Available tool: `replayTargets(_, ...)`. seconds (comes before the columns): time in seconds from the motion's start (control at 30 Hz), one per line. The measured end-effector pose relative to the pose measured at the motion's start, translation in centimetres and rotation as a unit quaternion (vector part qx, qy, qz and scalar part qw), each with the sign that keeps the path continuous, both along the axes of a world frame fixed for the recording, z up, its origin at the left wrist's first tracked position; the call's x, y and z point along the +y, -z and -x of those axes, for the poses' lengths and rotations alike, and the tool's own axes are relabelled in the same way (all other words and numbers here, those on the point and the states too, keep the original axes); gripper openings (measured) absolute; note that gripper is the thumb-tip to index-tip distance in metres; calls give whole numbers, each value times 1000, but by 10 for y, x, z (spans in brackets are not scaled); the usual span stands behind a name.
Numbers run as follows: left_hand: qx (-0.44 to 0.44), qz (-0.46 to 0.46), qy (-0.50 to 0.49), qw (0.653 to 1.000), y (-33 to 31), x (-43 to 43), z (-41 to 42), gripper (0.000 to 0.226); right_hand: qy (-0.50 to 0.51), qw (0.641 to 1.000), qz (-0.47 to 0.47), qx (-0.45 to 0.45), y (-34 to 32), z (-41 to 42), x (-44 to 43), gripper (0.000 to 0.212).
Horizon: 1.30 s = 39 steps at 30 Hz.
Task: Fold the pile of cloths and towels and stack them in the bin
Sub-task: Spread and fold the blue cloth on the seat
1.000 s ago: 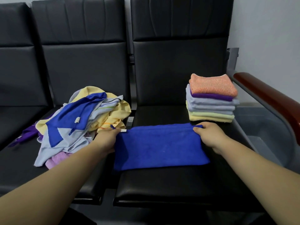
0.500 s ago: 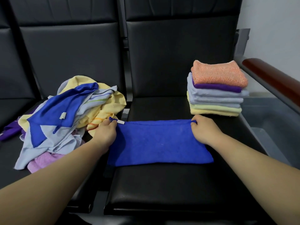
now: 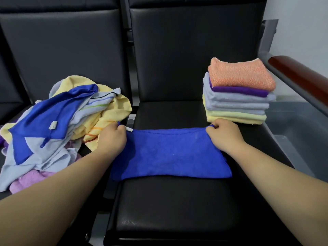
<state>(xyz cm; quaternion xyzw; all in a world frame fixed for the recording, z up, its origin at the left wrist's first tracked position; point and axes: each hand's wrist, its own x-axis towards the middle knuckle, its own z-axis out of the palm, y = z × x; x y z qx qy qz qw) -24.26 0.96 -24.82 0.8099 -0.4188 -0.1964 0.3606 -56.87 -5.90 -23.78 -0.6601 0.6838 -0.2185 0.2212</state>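
A blue towel point(image 3: 168, 153) lies folded into a long band across the middle of the black chair seat point(image 3: 177, 210), its long edges running from 9 o'clock to 3 o'clock. The left hand point(image 3: 111, 139) sits at the towel's far corner on the 9 o'clock side. Its fingers point(image 3: 120, 128) are curled tight and pinch the cloth beside a small white tag point(image 3: 129, 129). The right hand point(image 3: 224, 134) sits at the far corner on the 3 o'clock side, its fingers point(image 3: 215, 125) likewise closed narrow on a bit of the hem. The far edge runs between the two hands, sagging slightly, while the near edge rests flat on the seat.

At about 2 o'clock from the towel, against the backrest, stands a stack of folded cloths point(image 3: 237, 103): orange on top, then purple, several pale blue-grey layers and pale yellow at the bottom. The right hand is just beside the base of this stack.

At 9 to 10 o'clock, on the neighbouring seat, lies a loose pile of unfolded cloths point(image 3: 53, 125) in blue, pale blue, yellow and lilac. The left hand is close to its yellow edge.

At 3 o'clock, beyond the seat and under a reddish-brown armrest point(image 3: 298, 77), a grey bin point(image 3: 301, 132) shows in part.
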Motion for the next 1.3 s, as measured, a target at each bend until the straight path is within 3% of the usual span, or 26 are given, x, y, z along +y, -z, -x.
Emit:
replayTargets(0.13,6,-7,3,1000,7,-7,-3,30,10,1000,13,-11,6,-4,-7,30)
replayTargets(0.53,-86,-22,15,996,19,-16,-1,26,1,999,17,50,24,-2,-27,22)
replayTargets(0.83,-90,-130,36,987,4,-14,-5,22,33,996,-53,-64,7,-1,-23,25)
replayTargets(1.0,-97,-159,55,981,-4,6,-9,17,40,996,-77,-15,-1,1,-14,21)
replayTargets(1.17,-68,-175,57,980,-6,24,-11,17,33,998,-50,12,-4,4,2,59)
replayTargets(1.3,-25,-198,66,978,-11,35,-10,14,-43,997,12,55,3,-6,23,38)
